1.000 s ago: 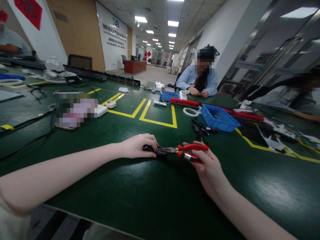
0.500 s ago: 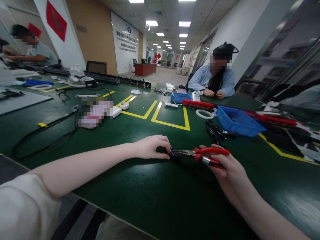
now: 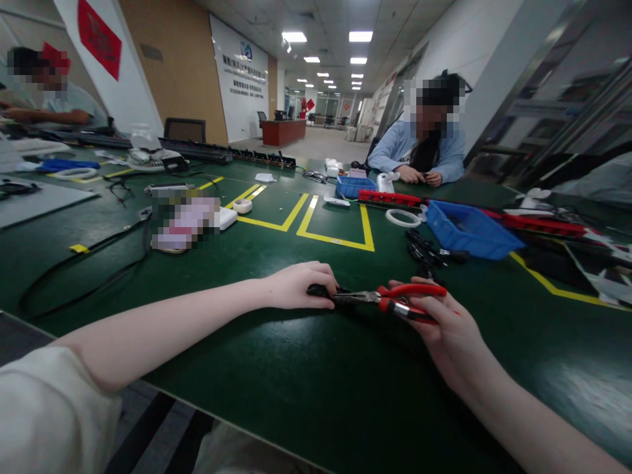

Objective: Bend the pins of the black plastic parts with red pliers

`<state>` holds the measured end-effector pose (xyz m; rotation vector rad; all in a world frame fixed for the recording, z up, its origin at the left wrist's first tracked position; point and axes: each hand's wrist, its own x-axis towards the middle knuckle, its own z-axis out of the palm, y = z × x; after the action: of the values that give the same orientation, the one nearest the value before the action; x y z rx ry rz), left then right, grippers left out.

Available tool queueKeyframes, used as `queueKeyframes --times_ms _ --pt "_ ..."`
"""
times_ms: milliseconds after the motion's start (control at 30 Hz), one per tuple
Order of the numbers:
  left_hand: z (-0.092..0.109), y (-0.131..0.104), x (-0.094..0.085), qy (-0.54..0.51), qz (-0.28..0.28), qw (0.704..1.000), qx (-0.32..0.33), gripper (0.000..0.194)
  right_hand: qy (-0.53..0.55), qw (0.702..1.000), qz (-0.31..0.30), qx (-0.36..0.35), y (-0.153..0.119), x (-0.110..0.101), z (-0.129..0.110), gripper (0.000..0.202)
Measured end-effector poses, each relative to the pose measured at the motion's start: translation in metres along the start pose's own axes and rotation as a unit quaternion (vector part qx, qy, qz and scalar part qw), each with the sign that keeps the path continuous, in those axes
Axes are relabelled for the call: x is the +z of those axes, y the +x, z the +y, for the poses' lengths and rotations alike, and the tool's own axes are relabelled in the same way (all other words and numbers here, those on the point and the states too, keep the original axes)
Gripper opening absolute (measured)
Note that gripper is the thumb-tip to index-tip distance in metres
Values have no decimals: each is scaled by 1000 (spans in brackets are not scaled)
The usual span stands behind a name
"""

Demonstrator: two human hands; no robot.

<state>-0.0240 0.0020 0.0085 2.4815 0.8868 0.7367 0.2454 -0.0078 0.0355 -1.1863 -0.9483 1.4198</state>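
My left hand (image 3: 299, 286) is closed around a small black piece (image 3: 318, 290), maybe a cable part, above the green table (image 3: 296, 368). My right hand (image 3: 444, 322) holds red-handled long-nose pliers (image 3: 409, 290), its fingers wrapped about the handles. The metal jaws point left and reach the black piece beside my left fingertips. Whether the jaws are closed on it cannot be made out. Beyond my right hand lies a bundle of black cables (image 3: 425, 250).
A blue tray (image 3: 469, 234) and a white ring (image 3: 403, 218) are at the right. Yellow tape (image 3: 336, 241) marks the table. A phone (image 3: 185, 224) and a long black cable (image 3: 89, 299) lie left. A person (image 3: 419, 148) sits across; another is at the far left.
The pliers and my right hand have shifted slightly left and up in view. My left hand keeps its grip on the black piece. The whole view has moved a little.
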Motion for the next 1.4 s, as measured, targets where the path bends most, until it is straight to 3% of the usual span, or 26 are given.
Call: queueKeyframes --times_ms 967,1400 --pt "8 0 -3 7 -7 999 -30 11 33 999 17 13 -4 6 -3 32" --pt "-3 1 -2 9 -6 1000 15 14 7 996 76 53 7 4 -5 28"
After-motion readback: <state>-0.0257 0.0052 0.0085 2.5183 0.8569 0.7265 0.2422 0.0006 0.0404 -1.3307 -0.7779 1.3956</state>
